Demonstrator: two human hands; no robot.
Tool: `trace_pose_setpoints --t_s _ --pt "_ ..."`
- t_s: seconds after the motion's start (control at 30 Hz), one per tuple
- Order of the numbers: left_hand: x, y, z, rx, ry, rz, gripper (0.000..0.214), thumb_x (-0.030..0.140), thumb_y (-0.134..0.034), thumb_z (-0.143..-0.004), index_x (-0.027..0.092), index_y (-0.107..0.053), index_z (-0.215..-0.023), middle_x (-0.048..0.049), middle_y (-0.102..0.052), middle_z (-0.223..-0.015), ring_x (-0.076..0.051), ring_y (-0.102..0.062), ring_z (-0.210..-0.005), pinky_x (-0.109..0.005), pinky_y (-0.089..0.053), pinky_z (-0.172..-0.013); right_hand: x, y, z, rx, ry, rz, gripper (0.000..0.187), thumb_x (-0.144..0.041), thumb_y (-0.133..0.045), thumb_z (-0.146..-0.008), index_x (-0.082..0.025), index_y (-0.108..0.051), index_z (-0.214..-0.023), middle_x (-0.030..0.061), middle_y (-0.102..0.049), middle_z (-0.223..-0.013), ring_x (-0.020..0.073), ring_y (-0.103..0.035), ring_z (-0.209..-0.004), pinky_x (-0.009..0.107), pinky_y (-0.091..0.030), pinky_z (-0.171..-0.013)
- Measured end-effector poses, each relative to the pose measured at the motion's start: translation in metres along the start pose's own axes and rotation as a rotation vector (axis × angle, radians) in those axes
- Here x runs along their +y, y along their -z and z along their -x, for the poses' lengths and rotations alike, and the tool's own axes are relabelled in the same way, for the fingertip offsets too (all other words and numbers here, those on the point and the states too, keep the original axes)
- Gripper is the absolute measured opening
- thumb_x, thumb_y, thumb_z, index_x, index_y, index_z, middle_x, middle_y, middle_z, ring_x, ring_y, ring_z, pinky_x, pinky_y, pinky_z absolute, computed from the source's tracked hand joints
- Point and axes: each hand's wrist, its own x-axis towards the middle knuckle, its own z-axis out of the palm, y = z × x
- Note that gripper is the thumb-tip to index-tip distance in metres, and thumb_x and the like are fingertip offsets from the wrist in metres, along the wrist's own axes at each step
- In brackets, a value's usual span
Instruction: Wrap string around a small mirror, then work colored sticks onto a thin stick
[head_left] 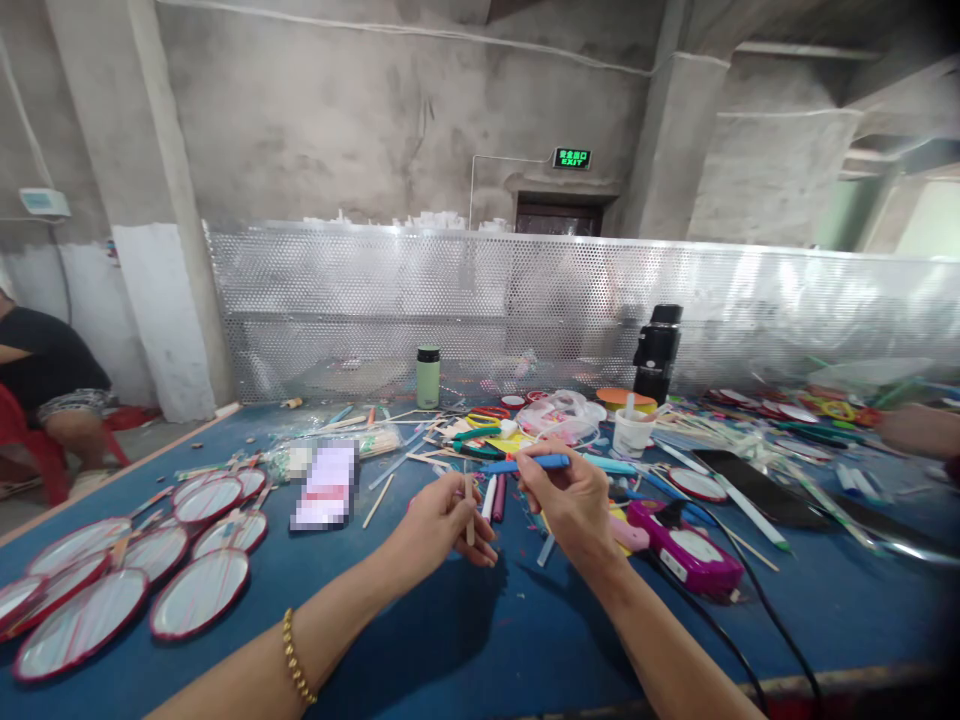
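My left hand, with a gold bead bracelet on its wrist, is closed round a thin flat wooden stick that stands nearly upright. My right hand pinches a blue pen-shaped tool, held level with its tip pointing left, above and beside the stick. Both hands are over the blue table. Behind them lie a white pen and a dark red pen. A magenta box-shaped device with black cables rests right of my right hand.
Several round white discs with red rims spread over the left side. A phone, a green bottle, a white cup, a black thermos and a dark phone stand or lie about. Another person sits at far left.
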Motion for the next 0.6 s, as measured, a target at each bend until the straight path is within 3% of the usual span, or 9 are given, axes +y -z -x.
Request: trace_pose_setpoints --t_s 0.33,0.6 --pt "0.0092 0.011 -0.0025 0.098 0.067 -0.049 0.017 0.032 -0.053 -0.082 0.017 -0.044 -0.086 -0.0038 -0.066 -0.07 -0.018 -0.069 -0.061 -0.032 -0.056 -0.059 -0.0037 -0.001 -0.0002 0.031 -0.037 -0.075 0.014 -0.03 -0.065 -0.08 -0.017 -0.062 -0.077 -0.005 -0.052 -0.053 0.0067 -0.045 -0.036 0.019 -0.035 -0.034" --pt "0.0034 0.0036 0.0 0.073 0.103 -0.118 0.034 0.049 -0.056 -0.077 0.017 -0.046 -0.083 -0.0024 -0.064 -0.068 -0.019 -0.067 -0.056 -0.033 -0.055 -0.054 -0.0041 0.0004 -0.0004 0.061 -0.075 -0.046 0.016 -0.032 -0.063 -0.08 -0.017 -0.061 -0.074 -0.004 -0.054 -0.055 0.0067 -0.044 -0.038 0.019 -0.035 -0.036"
